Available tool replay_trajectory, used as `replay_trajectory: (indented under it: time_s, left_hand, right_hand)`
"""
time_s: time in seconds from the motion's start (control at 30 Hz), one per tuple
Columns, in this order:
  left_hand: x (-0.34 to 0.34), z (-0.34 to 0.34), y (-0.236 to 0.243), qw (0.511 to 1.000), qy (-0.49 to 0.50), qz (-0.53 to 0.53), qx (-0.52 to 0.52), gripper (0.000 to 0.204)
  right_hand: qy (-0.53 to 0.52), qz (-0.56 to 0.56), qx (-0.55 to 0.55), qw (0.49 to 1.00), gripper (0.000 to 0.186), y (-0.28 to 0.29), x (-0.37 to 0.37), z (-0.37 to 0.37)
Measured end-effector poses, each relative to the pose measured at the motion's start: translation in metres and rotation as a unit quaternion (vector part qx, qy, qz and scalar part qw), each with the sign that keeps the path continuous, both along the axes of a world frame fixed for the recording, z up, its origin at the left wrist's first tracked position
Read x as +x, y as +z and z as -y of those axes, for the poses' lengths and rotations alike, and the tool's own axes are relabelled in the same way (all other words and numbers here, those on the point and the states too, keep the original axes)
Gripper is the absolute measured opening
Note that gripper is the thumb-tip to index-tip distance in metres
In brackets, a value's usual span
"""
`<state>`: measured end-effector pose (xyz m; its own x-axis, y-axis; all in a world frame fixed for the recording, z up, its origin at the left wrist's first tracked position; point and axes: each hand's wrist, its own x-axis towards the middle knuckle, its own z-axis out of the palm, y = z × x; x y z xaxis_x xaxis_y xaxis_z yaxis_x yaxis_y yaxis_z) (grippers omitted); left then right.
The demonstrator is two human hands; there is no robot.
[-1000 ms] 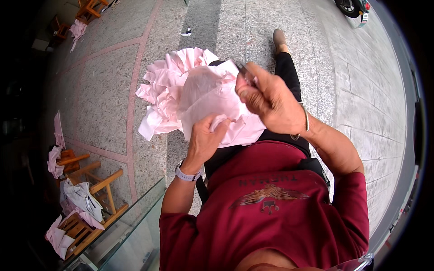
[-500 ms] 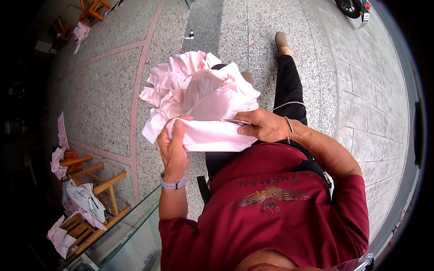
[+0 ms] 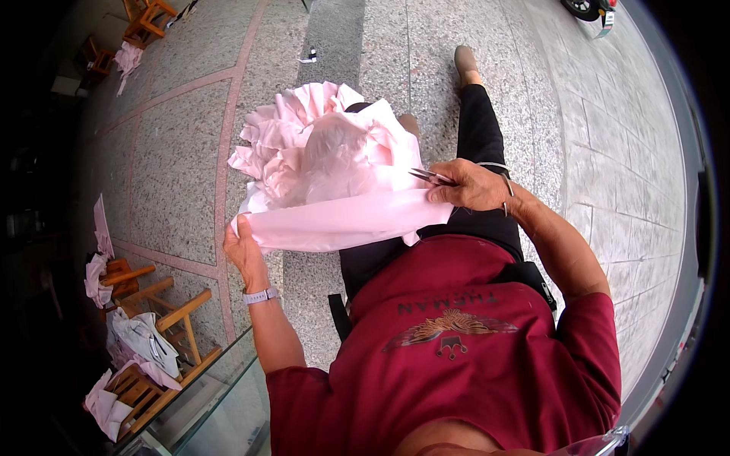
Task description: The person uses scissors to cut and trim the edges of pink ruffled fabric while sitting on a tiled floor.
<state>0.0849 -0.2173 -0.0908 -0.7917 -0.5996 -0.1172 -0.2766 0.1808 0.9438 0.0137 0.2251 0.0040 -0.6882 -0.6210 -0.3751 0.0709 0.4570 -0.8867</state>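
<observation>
A folded band of pale pink fabric [image 3: 334,222] stretches across my lap. My left hand [image 3: 245,254] pinches its left end between thumb and fingers. At the other end my right hand [image 3: 475,186] grips the fabric, and it also holds small metal thread snips [image 3: 433,177], whose pointed blades stick out leftward. Just beyond the band, a heap of ruffled pink fabric [image 3: 281,129] covers my lap, and a crumpled, see-through greyish plastic bag [image 3: 331,156] lies among it.
At the left stand wooden stools [image 3: 179,319] with pink and white cloth on them, beside a glass-edged case [image 3: 220,403]. More wooden seats [image 3: 148,23] are at the far left. A small black-and-white item [image 3: 310,57] lies on the speckled floor. A vehicle's wheel [image 3: 582,7] shows at far right.
My hands have moved apart, the left one leftward and the right one rightward. The pink band is now pulled out longer between them, and more of the snips' blades shows.
</observation>
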Motion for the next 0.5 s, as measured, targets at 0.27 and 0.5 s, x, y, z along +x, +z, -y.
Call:
replay_trajectory:
  time_s: [0.27,0.5]
  left_hand:
    - [0.015,-0.006,-0.039,0.918,-0.115,0.106,-0.364,0.032]
    - [-0.013,-0.18,0.096,0.853,-0.436,-0.221,-0.181,0.067]
  right_hand:
    - [-0.002,0.083,0.037,0.996,0.019,0.017,-0.008,-0.016]
    - [0.001,0.052,-0.034,0.998,0.019,0.049,-0.01,0.009]
